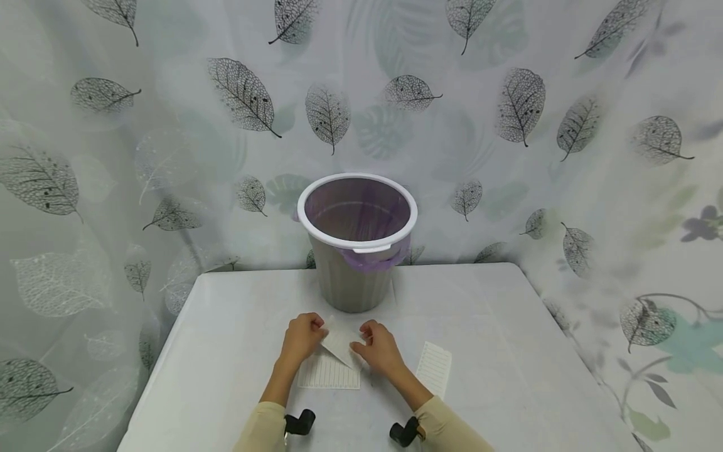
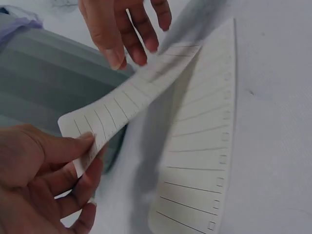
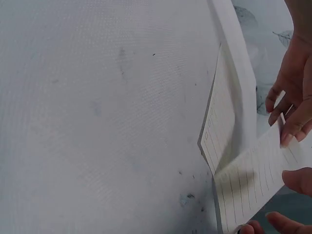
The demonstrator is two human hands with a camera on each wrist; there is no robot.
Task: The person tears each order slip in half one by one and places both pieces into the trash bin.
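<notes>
My left hand point(image 1: 304, 338) pinches one end of a lined paper sheet point(image 1: 340, 341) between thumb and fingers, lifting it at a slant off the table. That sheet point(image 2: 117, 109) bends slightly in the left wrist view. Beneath it, a second lined sheet point(image 1: 327, 374) with small checkboxes lies on the tabletop. Around the far side of the raised sheet, my right hand point(image 1: 381, 349) hovers with loosely bent, parted fingers. In the left wrist view the right hand point(image 2: 126, 29) appears just apart from the paper; contact at its edge cannot be told.
A grey bin point(image 1: 356, 276) with a white rim and purple liner stands behind my hands. Another lined sheet point(image 1: 433, 369) lies to the right of my right forearm. The white-covered table point(image 1: 497, 351) meets a leaf-patterned curtain point(image 1: 361, 125) at the back.
</notes>
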